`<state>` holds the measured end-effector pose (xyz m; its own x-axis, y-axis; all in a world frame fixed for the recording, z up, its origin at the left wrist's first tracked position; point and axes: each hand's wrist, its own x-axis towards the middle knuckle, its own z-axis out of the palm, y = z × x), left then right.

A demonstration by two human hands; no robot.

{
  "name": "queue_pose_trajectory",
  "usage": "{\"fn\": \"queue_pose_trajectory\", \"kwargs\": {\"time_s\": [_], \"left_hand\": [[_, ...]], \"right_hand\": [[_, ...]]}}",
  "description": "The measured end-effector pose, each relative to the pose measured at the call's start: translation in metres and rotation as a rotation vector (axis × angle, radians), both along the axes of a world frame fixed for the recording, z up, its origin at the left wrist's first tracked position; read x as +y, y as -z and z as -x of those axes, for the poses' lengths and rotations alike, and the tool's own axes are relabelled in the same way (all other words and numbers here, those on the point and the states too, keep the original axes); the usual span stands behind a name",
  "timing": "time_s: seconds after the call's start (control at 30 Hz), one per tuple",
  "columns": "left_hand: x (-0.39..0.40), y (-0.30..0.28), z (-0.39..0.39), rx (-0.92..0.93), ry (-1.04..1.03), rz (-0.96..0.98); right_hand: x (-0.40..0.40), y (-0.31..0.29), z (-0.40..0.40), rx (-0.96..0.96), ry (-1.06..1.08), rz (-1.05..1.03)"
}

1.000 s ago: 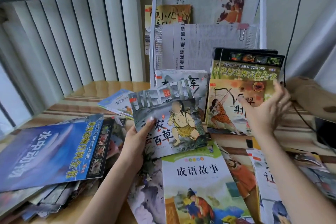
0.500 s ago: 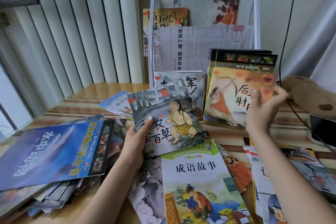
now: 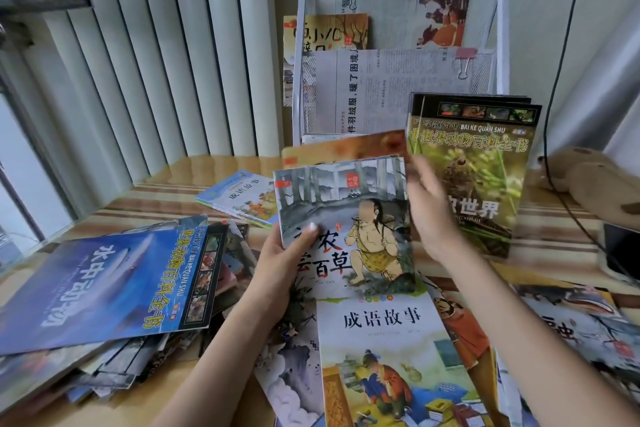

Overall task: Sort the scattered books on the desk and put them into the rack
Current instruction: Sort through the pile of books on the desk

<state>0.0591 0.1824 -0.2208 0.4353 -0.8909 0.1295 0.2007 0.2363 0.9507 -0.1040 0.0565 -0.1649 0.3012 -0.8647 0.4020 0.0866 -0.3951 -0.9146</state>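
My left hand (image 3: 277,270) grips the lower left edge of a grey picture book (image 3: 346,218), thumb on its cover, held up over the desk. An orange-covered book (image 3: 343,147) sits tucked just behind it, only its top strip showing. My right hand (image 3: 429,215) is at the right edge of these two books, blurred, its fingers reaching behind the grey book onto the orange one. The white mesh rack (image 3: 502,45) stands at the back with clipped papers and a yellow book (image 3: 325,33) in it. A green animal encyclopaedia (image 3: 478,166) leans upright at its foot.
A blue encyclopaedia (image 3: 104,284) tops a messy pile at the left. A green-and-white story book (image 3: 381,340) and other books lie under my arms; more lie at the right (image 3: 571,326). A small blue book (image 3: 242,198) lies further back. A plush toy (image 3: 588,177) and black cable (image 3: 550,114) sit at the right.
My right hand lifted the orange book from in front of the green encyclopaedia and carried it left, behind the grey book. The left hand kept hold of the grey book.
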Motion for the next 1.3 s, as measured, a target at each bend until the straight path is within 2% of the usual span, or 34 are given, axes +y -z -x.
{"fn": "queue_pose_trajectory", "kwargs": {"time_s": [0.13, 0.17, 0.23, 0.3, 0.37, 0.43, 0.5, 0.57, 0.63, 0.67, 0.77, 0.83, 0.93, 1.07, 1.17, 1.23, 1.3], "left_hand": [[0.001, 0.000, -0.005, -0.024, -0.133, 0.008], [0.001, -0.001, -0.007, -0.032, -0.177, 0.022], [0.000, -0.006, -0.011, -0.068, -0.261, 0.049], [-0.007, -0.014, -0.014, -0.165, -0.318, 0.077], [-0.023, -0.028, -0.019, -0.316, -0.364, 0.103], [-0.047, -0.042, -0.022, -0.498, -0.375, 0.076], [-0.073, -0.044, -0.022, -0.652, -0.373, -0.035], [-0.090, -0.026, -0.019, -0.818, -0.395, -0.215], [-0.091, -0.001, -0.015, -0.929, -0.311, -0.361], [-0.090, 0.008, -0.014, -0.915, -0.266, -0.388], [-0.093, 0.014, -0.019, -0.804, -0.283, -0.337], [-0.093, 0.012, -0.020, -0.821, -0.368, -0.302], [-0.089, 0.008, -0.015, -0.952, -0.475, -0.233], [-0.084, 0.001, -0.006, -1.222, -0.687, -0.177], [-0.080, -0.008, 0.003, -1.354, -0.665, -0.129], [-0.074, -0.012, 0.012, -1.397, -0.563, -0.146], [-0.064, -0.014, 0.022, -1.348, -0.501, -0.177]], "right_hand": [[0.006, 0.013, -0.009, 0.099, -0.275, -0.178], [0.004, 0.016, -0.007, 0.131, -0.351, -0.185], [0.008, 0.014, -0.002, 0.315, -0.415, -0.102], [0.008, 0.016, -0.006, 0.435, -0.274, 0.075], [-0.001, 0.019, -0.014, 0.430, 0.000, 0.250], [-0.013, 0.014, -0.023, 0.451, 0.260, 0.341], [-0.019, 0.011, -0.034, 0.514, 0.447, 0.371], [-0.022, 0.022, -0.042, 0.607, 0.539, 0.346], [-0.024, 0.043, -0.047, 0.666, 0.568, 0.276], [-0.025, 0.052, -0.048, 0.698, 0.570, 0.251], [-0.031, 0.064, -0.051, 0.804, 0.671, 0.366], [-0.030, 0.062, -0.053, 0.779, 0.650, 0.372], [-0.026, 0.057, -0.052, 0.672, 0.598, 0.424], [-0.009, 0.043, -0.038, 0.560, 0.637, 0.650], [0.000, 0.028, -0.008, 0.689, 0.600, 0.725], [0.001, 0.022, 0.025, 0.852, 0.576, 0.624], [0.002, 0.024, 0.063, 1.035, 0.553, 0.462]]}}
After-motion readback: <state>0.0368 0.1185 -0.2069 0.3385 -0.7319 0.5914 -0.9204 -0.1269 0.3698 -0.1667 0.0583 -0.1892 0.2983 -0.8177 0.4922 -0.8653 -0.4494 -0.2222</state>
